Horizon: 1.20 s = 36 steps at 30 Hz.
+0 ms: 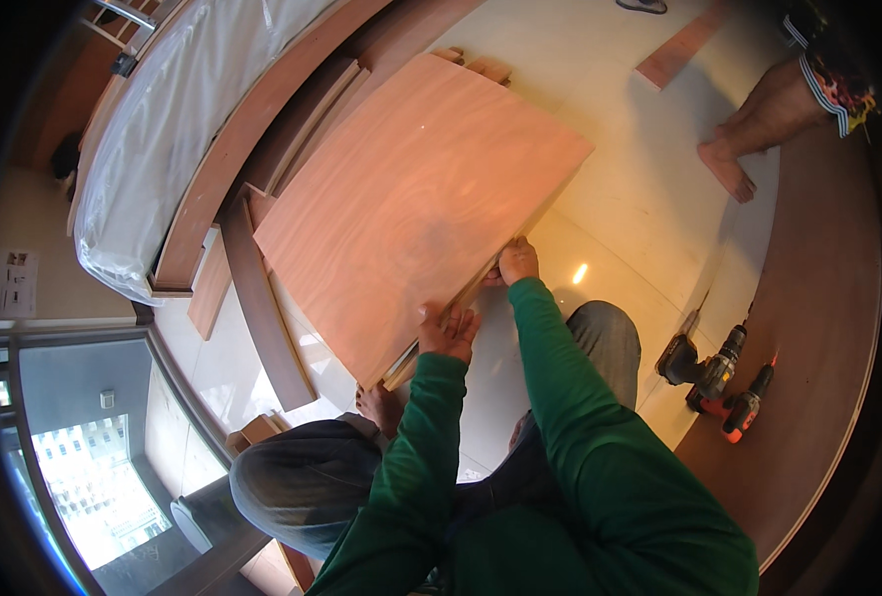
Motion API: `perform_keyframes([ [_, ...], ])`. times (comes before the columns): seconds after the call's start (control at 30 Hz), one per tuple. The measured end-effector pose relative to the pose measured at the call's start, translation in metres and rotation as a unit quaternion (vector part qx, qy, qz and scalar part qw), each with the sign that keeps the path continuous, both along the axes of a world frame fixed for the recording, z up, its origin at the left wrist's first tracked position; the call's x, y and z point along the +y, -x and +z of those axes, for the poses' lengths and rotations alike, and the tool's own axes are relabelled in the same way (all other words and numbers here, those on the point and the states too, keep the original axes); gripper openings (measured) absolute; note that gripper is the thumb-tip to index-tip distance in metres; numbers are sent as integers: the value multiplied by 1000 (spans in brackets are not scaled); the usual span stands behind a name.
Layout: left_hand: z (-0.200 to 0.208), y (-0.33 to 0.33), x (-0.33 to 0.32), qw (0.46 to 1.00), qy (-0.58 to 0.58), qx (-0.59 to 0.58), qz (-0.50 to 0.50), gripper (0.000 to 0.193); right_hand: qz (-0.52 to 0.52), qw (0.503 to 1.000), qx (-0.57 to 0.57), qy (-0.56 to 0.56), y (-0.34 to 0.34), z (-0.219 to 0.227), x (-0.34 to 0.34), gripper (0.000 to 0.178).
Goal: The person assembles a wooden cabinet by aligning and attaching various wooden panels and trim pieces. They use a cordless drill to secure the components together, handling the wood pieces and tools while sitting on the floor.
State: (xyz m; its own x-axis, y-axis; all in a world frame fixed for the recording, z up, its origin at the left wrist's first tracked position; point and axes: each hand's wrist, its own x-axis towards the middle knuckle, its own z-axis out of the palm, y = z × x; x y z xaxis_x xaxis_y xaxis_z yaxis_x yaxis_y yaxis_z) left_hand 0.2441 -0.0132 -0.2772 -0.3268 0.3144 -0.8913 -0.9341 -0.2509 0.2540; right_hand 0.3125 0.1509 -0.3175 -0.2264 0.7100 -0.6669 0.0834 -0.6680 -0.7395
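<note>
Pale, glossy tiles cover the floor [625, 233], with a plastic-wrapped mattress [187, 129] in a wooden frame at the far left. A large wooden panel [421, 199] lies tilted across the middle, its near right edge facing the person. At that edge, the left hand [447, 333] has its fingers partly curled; whether it grips the panel cannot be told. Farther along the same edge, the right hand [517, 262] has its fingers bent in tightly, but what they close on is hidden. Left of the panel lies a long dark plank [267, 298]. Near right, a black drill [714, 370] and a red-and-black drill [744, 409] sit side by side. Another person's bare foot [729, 174] stands at the far right, near a short reddish board [679, 50].
</note>
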Motion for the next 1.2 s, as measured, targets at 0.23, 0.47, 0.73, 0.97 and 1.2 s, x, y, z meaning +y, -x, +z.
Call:
perform_keyframes([
  [0.23,-16,5,-4,999,26,21,-5,71,12,1000,-11,-9,1,-4,-2,47],
  [0.47,-12,-1,1,999,37,30,-2,70,59,991,-87,-80,-7,-58,12,74],
  [0.73,-31,0,-9,998,-3,53,-36,68,-41,961,39,-272,-10,-28,5,86],
  [0.97,-23,-5,-1,998,25,48,-38,51,-25,987,87,-130,-20,-16,10,98],
  [1.2,-11,-7,0,999,26,44,-17,45,27,992,96,-78,-28,-28,21,72],
])
